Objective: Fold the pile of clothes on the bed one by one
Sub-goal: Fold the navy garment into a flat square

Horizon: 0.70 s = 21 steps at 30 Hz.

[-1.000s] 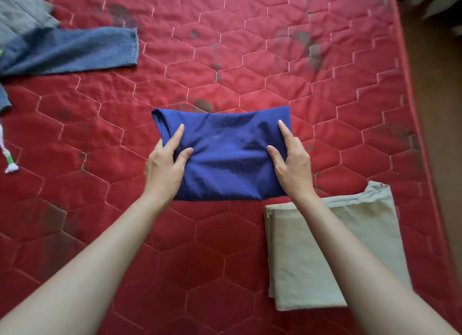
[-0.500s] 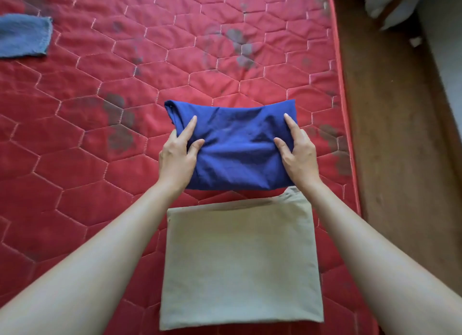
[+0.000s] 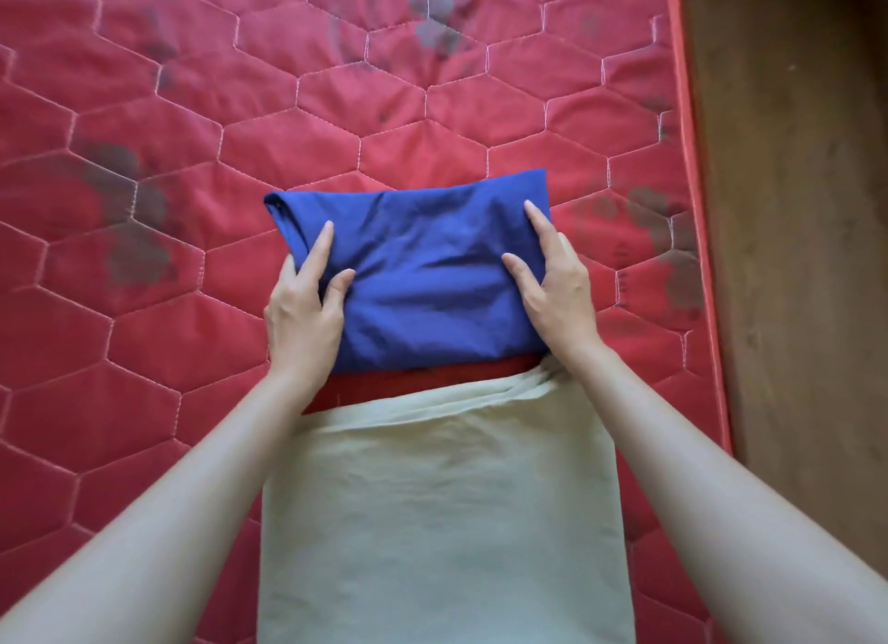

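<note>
While both hands, left hand [image 3: 307, 307] and right hand [image 3: 552, 292], grip the folded blue garment [image 3: 423, 278] by its side edges, red mattress [image 3: 192, 129] stretches left; wooden floor [image 3: 793, 211] right, beige cloth [image 3: 442, 523] nearer.

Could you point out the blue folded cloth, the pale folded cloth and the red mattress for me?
blue folded cloth [image 3: 423, 268], head view, on its wrinkled top face between the two hands.
pale folded cloth [image 3: 442, 523], head view, on the middle of its flat top.
red mattress [image 3: 168, 90], head view, on a bare quilted patch.
</note>
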Motion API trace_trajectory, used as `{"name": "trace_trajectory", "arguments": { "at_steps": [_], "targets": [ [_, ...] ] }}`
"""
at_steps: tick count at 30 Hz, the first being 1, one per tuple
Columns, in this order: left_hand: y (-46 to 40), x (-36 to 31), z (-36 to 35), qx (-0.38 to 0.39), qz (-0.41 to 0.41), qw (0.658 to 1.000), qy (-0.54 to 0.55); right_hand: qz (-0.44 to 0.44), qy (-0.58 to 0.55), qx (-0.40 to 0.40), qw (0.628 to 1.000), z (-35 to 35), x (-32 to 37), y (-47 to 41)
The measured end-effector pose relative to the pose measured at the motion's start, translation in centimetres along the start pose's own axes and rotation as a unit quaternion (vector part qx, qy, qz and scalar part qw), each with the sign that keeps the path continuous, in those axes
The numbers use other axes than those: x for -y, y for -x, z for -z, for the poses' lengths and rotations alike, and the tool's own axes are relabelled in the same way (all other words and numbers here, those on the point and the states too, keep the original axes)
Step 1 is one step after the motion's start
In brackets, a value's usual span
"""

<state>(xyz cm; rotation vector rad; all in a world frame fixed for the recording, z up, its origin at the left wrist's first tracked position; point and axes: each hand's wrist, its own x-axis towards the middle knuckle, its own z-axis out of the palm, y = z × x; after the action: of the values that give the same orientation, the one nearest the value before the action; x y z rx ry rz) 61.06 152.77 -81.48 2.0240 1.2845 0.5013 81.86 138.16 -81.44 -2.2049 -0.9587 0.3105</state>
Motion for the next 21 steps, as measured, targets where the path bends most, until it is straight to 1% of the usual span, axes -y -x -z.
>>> {"name": "trace_trajectory", "arguments": {
  "at_steps": [4, 7, 8, 10, 12, 13, 15, 17, 18, 19, 20, 21],
  "targets": [
    [-0.4, 0.0, 0.1, -0.005, 0.03, 0.999, 0.01, 0.006, 0.002, 0.017, 1.0, 0.0, 0.4, -1.8],
    [-0.1, 0.0, -0.1, 0.011, 0.071, 0.997, -0.017, -0.04, 0.045, 0.036, 0.998, 0.2, 0.2, -2.0],
    [0.0, 0.0, -0.1, -0.002, 0.084, 0.995, -0.045, -0.056, 0.081, 0.029, 0.995, 0.2, 0.2, -1.8],
    [0.2, -0.3, 0.1, -0.061, 0.091, 0.989, -0.097, -0.07, 0.144, -0.02, 0.987, 0.1, 0.6, -1.3],
    [0.3, -0.7, 0.4, -0.101, 0.062, 0.986, -0.12, -0.042, 0.166, -0.07, 0.983, -0.2, 1.5, -0.9],
    [0.3, -0.8, 0.3, -0.103, 0.037, 0.985, -0.131, -0.007, 0.173, -0.082, 0.982, -0.5, 2.1, -0.9],
    [0.4, -1.3, -0.4, -0.083, -0.027, 0.982, -0.165, 0.084, 0.194, -0.082, 0.974, -1.8, 3.5, -0.9],
    [0.4, -1.9, -1.7, -0.044, -0.102, 0.972, -0.208, 0.158, 0.22, -0.05, 0.961, -3.8, 4.8, -1.2],
    [0.4, -2.0, -2.4, -0.021, -0.131, 0.963, -0.234, 0.178, 0.236, -0.022, 0.955, -4.6, 5.2, -1.3],
    [0.2, -1.9, -3.0, 0.002, -0.146, 0.954, -0.261, 0.186, 0.256, 0.011, 0.949, -5.2, 5.2, -1.4],
    [0.0, -1.4, -3.5, 0.024, -0.143, 0.948, -0.284, 0.183, 0.279, 0.042, 0.942, -5.6, 4.9, -1.6],
    [-0.2, -0.8, -3.7, 0.039, -0.12, 0.946, -0.298, 0.17, 0.301, 0.066, 0.936, -5.8, 4.1, -1.8]
  ]
}}
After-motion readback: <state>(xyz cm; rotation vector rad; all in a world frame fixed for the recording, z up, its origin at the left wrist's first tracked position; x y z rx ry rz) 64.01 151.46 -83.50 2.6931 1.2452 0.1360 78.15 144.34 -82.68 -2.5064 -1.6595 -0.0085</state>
